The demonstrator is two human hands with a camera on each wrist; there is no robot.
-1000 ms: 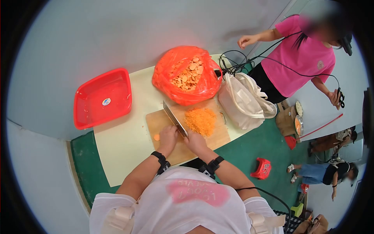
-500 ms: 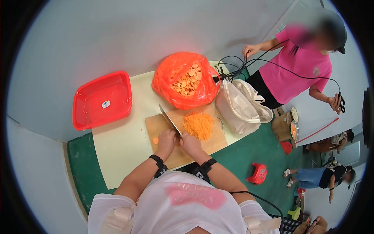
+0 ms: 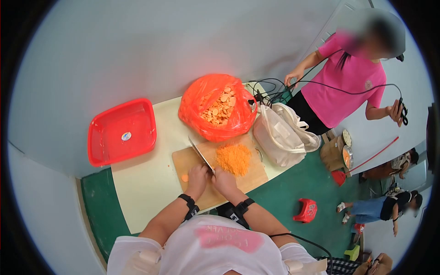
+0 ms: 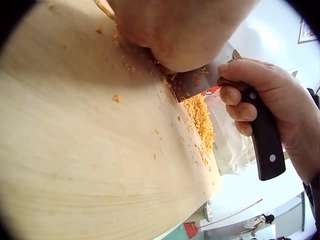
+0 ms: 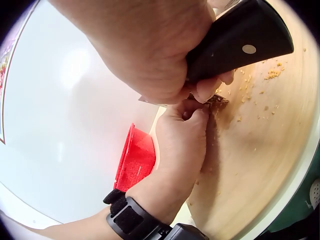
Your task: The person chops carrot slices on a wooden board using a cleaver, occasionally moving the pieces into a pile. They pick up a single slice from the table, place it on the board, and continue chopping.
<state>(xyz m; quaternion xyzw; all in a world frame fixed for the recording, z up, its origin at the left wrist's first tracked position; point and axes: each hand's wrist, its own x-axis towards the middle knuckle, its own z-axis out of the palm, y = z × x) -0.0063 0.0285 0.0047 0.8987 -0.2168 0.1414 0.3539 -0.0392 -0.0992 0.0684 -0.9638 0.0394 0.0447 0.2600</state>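
My right hand grips the black handle of a kitchen knife, whose broad blade stands edge-down on the wooden cutting board. Just left of the blade, my left hand has its fingers curled over carrot pieces at the board, mostly hidden by the hands. Finely chopped carrot is heaped right of the knife. One round carrot slice lies beside my left hand. Small crumbs dot the board in both wrist views.
Behind the board sits a red plastic bag full of carrot slices. A red basin is at the table's left edge, a cream cloth bag at the right. Cables trail toward a person in pink. A red stool stands on the floor.
The head view has tilted, so the table sits lower in it. Both hands and the knife stay together on the board, and the chopped heap looks about the same.
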